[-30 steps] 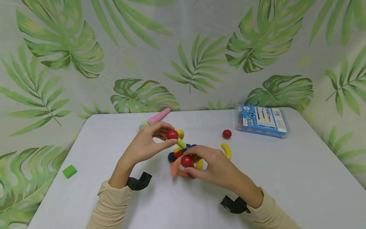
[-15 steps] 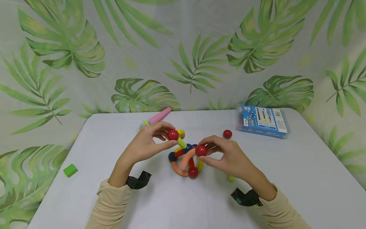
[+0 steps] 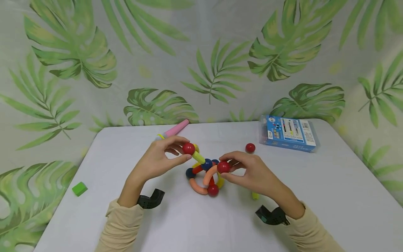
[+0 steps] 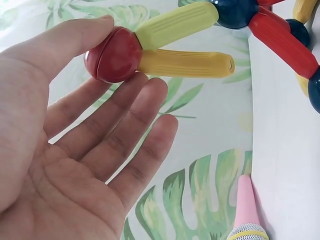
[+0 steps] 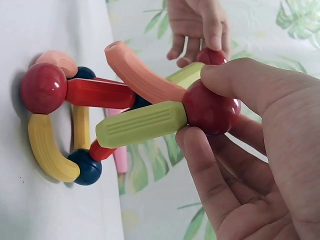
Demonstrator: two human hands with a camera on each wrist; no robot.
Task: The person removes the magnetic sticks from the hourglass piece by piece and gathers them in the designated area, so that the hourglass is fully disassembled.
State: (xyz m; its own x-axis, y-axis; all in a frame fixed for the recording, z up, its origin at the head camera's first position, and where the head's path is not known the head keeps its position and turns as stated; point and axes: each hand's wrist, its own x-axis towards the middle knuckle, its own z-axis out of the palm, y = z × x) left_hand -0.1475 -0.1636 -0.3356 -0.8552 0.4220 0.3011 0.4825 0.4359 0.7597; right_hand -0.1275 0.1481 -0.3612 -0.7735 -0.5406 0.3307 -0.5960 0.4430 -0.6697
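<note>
My left hand pinches a red ball between thumb and fingertips. From it a light green rod runs to a dark blue ball of the frame of rods and balls, and a yellow rod sticks out with its far end free. My right hand pinches another red ball. It carries a curved orange rod and a light green rod, both with free ends. The frame on the table joins red rods, curved rods, dark blue balls and a red ball.
A loose red ball lies behind my right hand. At the back right is a blue box; a pink toy microphone lies at the back left. A green block sits near the table's left edge.
My right hand has moved right and slightly up with its red ball and attached rods, uncovering the frame, then nearly stopped. My left hand has barely shifted and still pinches its red ball.
</note>
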